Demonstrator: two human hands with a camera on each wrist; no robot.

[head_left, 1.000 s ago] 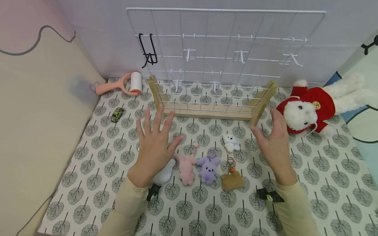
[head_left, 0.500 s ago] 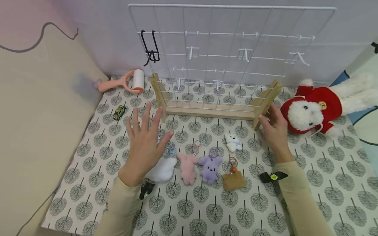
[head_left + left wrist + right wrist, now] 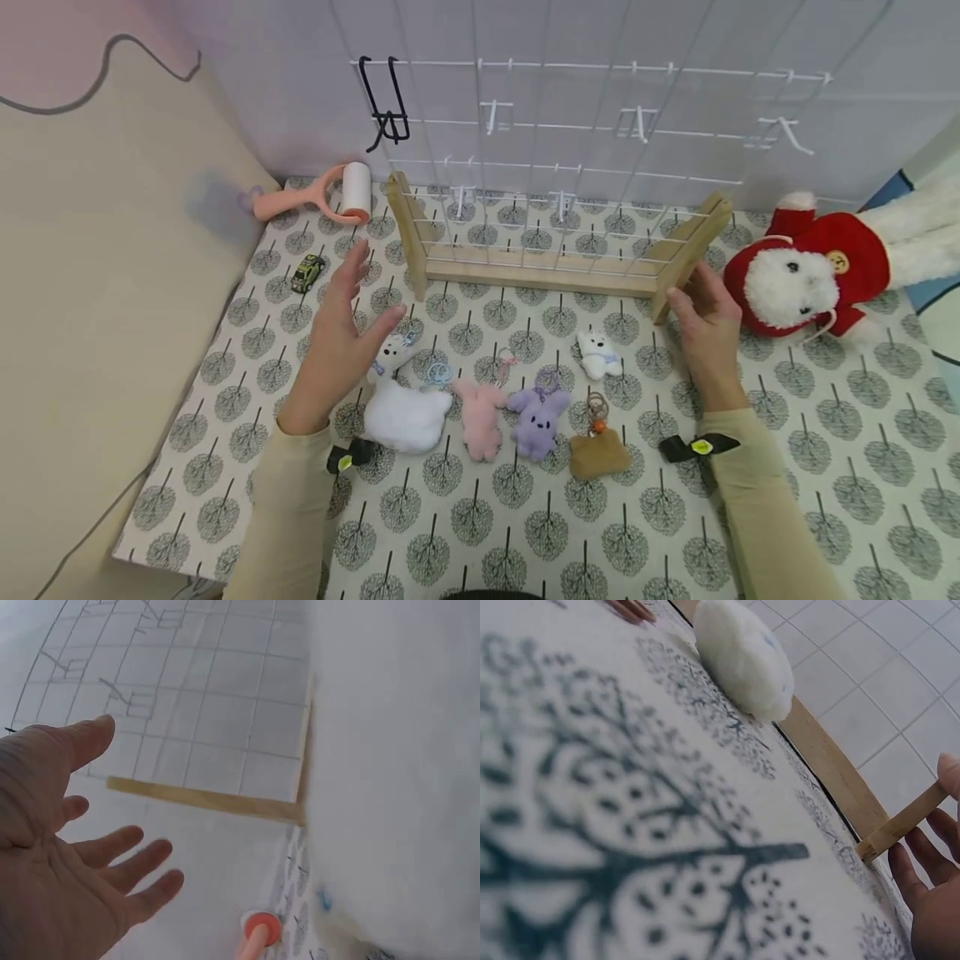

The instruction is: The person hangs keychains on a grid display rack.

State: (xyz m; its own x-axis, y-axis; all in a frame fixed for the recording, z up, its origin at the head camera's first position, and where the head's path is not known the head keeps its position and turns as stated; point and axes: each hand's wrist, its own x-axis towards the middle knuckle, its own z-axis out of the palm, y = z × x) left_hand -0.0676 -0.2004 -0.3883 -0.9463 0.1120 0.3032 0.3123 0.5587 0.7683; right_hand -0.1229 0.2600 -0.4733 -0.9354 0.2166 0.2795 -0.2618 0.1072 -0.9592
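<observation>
Newly | right hand [image 3: 708, 340] grips wooden stand [image 3: 540, 272] | left hand [image 3: 330, 354] farther left

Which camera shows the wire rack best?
The head view: it shows both wooden legs of the rack and most of its grid, though the top is cut off. The left wrist view has part of the grid and wood; the right wrist view catches some grid, the base and one leg, gripped by the right hand.

Beige sleeves [image 3: 288, 508], black wrist straps [image 3: 678, 451]
</observation>
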